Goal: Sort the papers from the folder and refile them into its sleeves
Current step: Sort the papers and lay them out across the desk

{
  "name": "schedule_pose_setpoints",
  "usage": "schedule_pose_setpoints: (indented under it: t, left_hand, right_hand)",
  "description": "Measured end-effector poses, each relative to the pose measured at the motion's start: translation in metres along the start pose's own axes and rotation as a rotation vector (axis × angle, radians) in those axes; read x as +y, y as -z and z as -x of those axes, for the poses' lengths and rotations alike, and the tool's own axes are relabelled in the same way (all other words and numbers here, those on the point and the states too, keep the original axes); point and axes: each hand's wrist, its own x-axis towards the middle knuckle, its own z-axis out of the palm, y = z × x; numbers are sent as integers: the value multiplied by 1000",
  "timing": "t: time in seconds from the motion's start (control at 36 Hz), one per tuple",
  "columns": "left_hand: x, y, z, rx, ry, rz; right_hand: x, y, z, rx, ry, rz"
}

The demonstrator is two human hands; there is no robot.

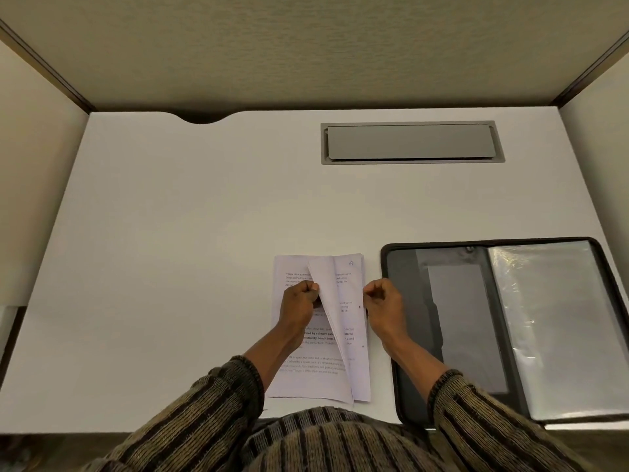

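One white desk (170,267) took up most of what I could see. The black folder (394,335) lay open flat on it. Its dark inner cover made up the left half and its clear plastic sleeves (561,328) the right, catching the light. Beyond the folder, farther from the person, a grey hatch (410,142) sat closed in the desktop. Just left of the folder, a narrow strip of desk away, the stack of papers (306,379) lay printed side up. Its top sheet (335,301) was lifted and curled over toward the folder, with a handwritten "4" in the corner nearest the folder's far edge. The left hand (299,304) was over the stack on the side away from the folder, pinching the raised edge of that sheet between thumb and fingers. The right hand (383,303) was at the stack's folder-side edge with its fingers curled, but I could not tell whether it gripped any paper.
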Motion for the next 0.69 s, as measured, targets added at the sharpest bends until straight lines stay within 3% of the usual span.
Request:
schedule_pose_setpoints:
  t: [0.28, 0.69]
  left_hand:
    - [-1, 1, 1, 2, -9, -35]
    - [0, 0, 5, -15, -44, 11]
  right_hand:
    - [-2, -1, 2, -5, -74, -129]
    - [-3, 0, -1, 13, -67, -80]
